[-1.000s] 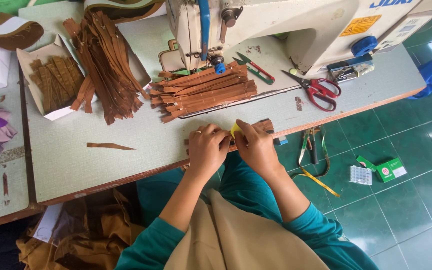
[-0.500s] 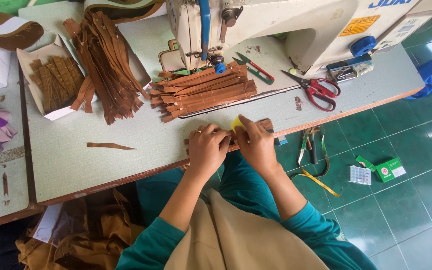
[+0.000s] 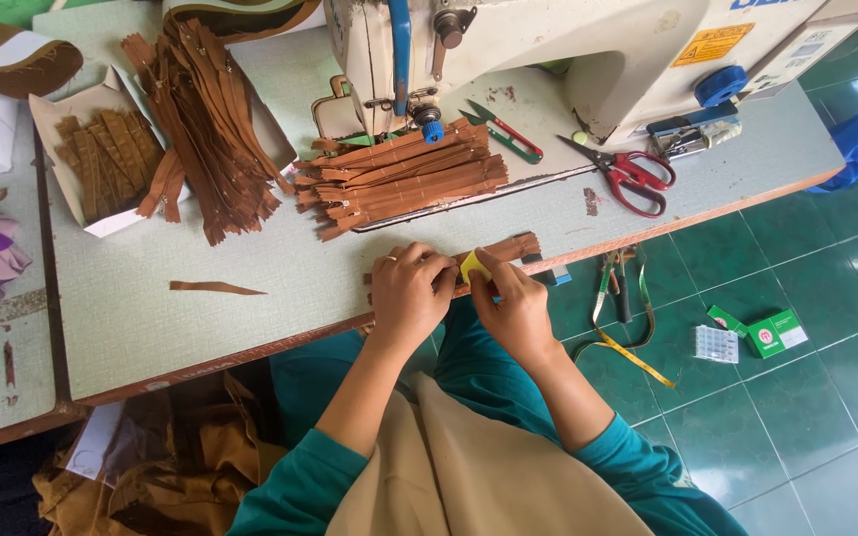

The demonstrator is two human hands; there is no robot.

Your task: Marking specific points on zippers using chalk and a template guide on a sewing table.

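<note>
Two hands pinned on one brown strip

Both hands are bunched at the near edge of the surface [image 3: 250, 328]. The brown zipper strip [image 3: 508, 248] is pressed flat there, gripped under the curled fingers of the left hand [image 3: 411, 293]. A small yellow piece [image 3: 473, 266] is pinched by the right hand [image 3: 513, 308], closed around it. A stack of brown strips [image 3: 399, 179] is seen just beyond, red scissors [image 3: 638, 177] to the right.
</note>
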